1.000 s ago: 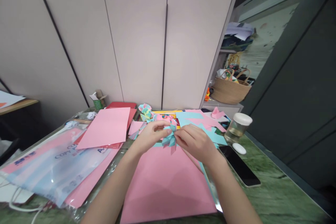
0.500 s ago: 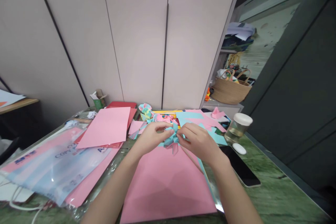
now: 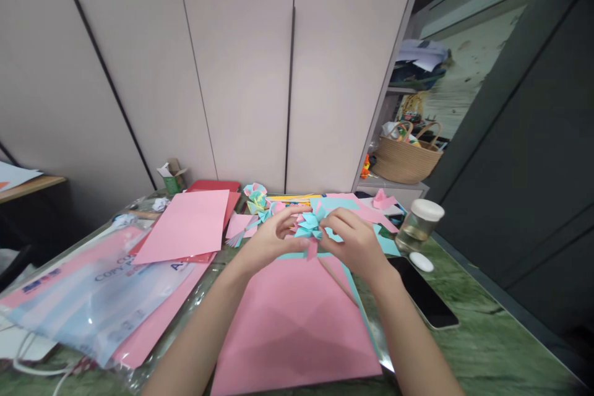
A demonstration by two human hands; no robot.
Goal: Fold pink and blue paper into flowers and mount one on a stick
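A turquoise and pink folded paper flower (image 3: 310, 224) is held up between my two hands, over the far edge of a large pink paper sheet (image 3: 297, 322). My left hand (image 3: 271, 236) curves round its left side, with the thumb below and the fingers behind. On the right, the fingertips of my right hand (image 3: 351, 238) pinch the edge of the flower. A pink strip (image 3: 312, 250) hangs from its underside. Some turquoise paper shows beneath the pink sheet, and a thin brown stick (image 3: 338, 281) lies on that sheet.
Pink sheets (image 3: 190, 223) and a plastic copy-paper wrapper (image 3: 102, 284) lie left. More folded flowers (image 3: 256, 198) and paper scraps (image 3: 366, 210) are at the back. A lidded jar (image 3: 420, 226), a white round lid (image 3: 421, 262) and a phone (image 3: 424, 294) stand or lie right.
The paper flower has been turned, so more of its turquoise petals face me. My left fingers have opened wider around it; my right hand still pinches its edge.
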